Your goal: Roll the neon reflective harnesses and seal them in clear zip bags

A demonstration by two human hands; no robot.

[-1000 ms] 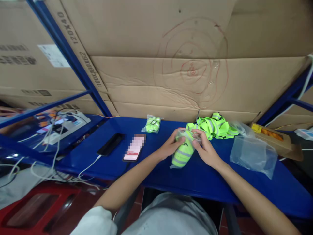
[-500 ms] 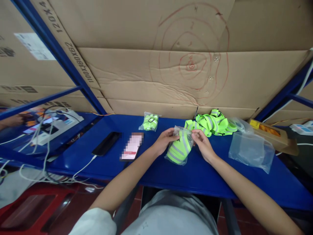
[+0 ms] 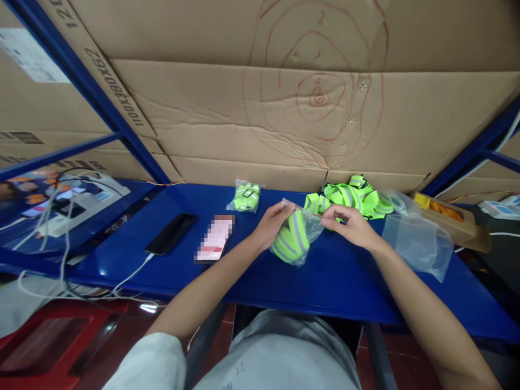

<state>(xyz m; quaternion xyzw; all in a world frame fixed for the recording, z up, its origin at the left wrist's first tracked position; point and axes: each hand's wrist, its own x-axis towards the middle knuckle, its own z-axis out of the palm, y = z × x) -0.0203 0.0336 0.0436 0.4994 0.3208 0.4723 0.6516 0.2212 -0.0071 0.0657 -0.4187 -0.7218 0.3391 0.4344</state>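
Note:
Between my hands is a clear plastic bag (image 3: 312,227) with a folded neon-yellow reflective strap (image 3: 291,240) inside. My left hand (image 3: 273,225) pinches the bag's top left corner, beside the strap. On the other side, my right hand (image 3: 349,225) grips the upper right edge of the bag between thumb and fingers. The bag's mouth is stretched between the two hands and the strap sits low on the left. Behind my right hand lies a loose heap of the same neon straps (image 3: 353,197). A bagged neon strap (image 3: 246,197) rests on the blue table (image 3: 252,281) farther back.
Left of my hands lie a black phone (image 3: 170,234) on a white cable and a phone with a lit screen (image 3: 215,238). Empty clear bags (image 3: 418,241) and an open cardboard box (image 3: 447,219) are at the right. A cardboard wall (image 3: 203,108) closes off the back.
My right hand has moved to the right, pulling the bag's edge outward. The strap now sits further left and lower in the bag. The view has shifted slightly.

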